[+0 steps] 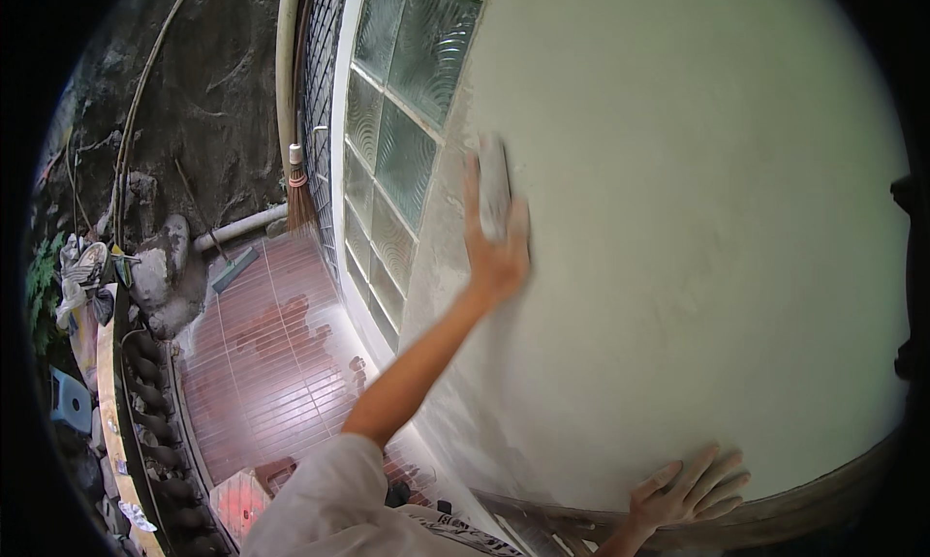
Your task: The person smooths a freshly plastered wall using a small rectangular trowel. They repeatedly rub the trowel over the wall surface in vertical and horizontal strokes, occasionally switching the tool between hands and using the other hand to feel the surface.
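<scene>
The left hand (499, 264) has its grip closed around a narrow, flat grey sanding block (494, 187), with fingers along one long side and the thumb along the other. The block lies lengthwise up the pale green plastered wall (678, 218), just beside the wall's left edge, where rougher grey plaster runs along a window of patterned glass panes (417, 102) in a white frame. On that side there is only a narrow strip between block and panes; above and to the right, smooth plaster spreads broad and unbroken.

The right hand (686, 496) is released, its dusty fingers spread near the wall's lower edge, just above a brown ledge (823, 502). Whether its palm presses on the plaster cannot be told. The hands are well apart.

Left of the window, a red tiled floor (252, 334), wet in patches, stretches between the white sill side and a balustrade (114, 392). A long-handled floor brush (235, 269) lies near its far end, and a straw broom (298, 194) stands upright beside the metal grille.

Plastic bags (82, 286) sit bunched at the balustrade's far end, contents hidden. A red and white box (237, 504) stands beside the person's sleeve; its inside cannot be made out.
</scene>
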Available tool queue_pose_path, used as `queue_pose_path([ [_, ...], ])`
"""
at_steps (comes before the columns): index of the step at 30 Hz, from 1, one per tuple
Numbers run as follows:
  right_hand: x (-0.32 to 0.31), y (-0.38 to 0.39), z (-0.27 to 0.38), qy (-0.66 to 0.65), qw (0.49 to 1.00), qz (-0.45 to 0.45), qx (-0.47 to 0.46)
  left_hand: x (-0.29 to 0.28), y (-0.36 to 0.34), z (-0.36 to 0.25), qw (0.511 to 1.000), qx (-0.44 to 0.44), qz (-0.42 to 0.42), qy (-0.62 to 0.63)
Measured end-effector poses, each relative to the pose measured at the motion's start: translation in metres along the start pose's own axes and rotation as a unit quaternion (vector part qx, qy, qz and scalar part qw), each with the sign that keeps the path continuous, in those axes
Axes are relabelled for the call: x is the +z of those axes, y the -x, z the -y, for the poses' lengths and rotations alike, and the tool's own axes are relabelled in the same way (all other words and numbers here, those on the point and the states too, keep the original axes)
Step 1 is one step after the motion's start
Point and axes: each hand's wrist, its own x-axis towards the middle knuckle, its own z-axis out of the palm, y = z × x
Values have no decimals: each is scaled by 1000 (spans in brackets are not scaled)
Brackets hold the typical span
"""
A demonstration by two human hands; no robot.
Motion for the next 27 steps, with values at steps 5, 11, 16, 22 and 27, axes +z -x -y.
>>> queue_pose_path([
  [5,1,-1,-2,0,1000,-8,0,-24,145,-5,997,5,66,-37],
  [11,-2,-2,-5,5,1000,-2,-6,-46,141,98,953,-291,11,-80],
  [16,-2,-4,-3,1,1000,-16,-13,-30,81,84,925,-344,-161,24],
  [22,-2,-3,-4,8,1000,-11,-14,2,14,-19,999,2,-44,-32],
  [27,-2,-1,-7,23,999,-9,-28,-12,-14,-34,993,100,29,-48],
])
